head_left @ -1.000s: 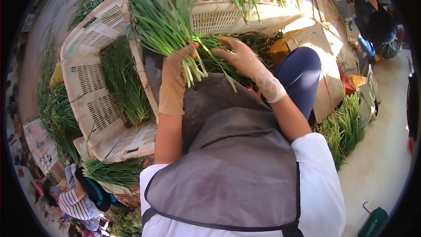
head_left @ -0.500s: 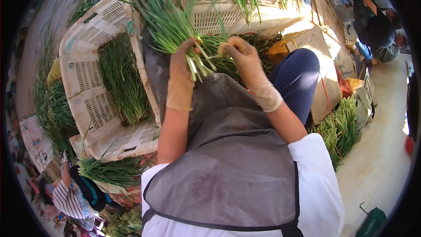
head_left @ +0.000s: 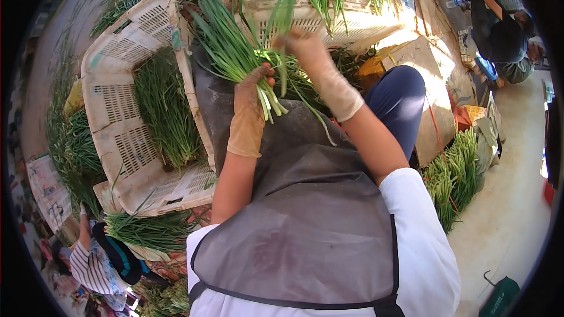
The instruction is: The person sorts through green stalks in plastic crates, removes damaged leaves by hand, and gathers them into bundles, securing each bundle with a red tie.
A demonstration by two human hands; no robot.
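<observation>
Just right of the open white crate (head_left: pixel 130 188), the left hand (head_left: pixel 249 95) clasps a bundle of green stalks (head_left: pixel 229 50) near their pale ends, seemingly to keep them together, while the blurred right hand (head_left: pixel 305 50) may or may not be gripping, I can't tell.

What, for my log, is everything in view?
Leafy bunch: one, green, upper centre
Crates: two, cream, left and top
Leaf piles: several, green, left
Stalk pile: one, pale green, right
Cardboard: at least one, brown, right
Bottle: at least one, clear, upper right
Hooked item: one, dark green, lower right
Other people: at least two, dark and striped, both sides
Apron: one, grey, centre
Trouser leg: one, navy, right
Left hand: one, tan, gloved, around bunch
Right hand: one, tan, gloved, beside bunch
</observation>
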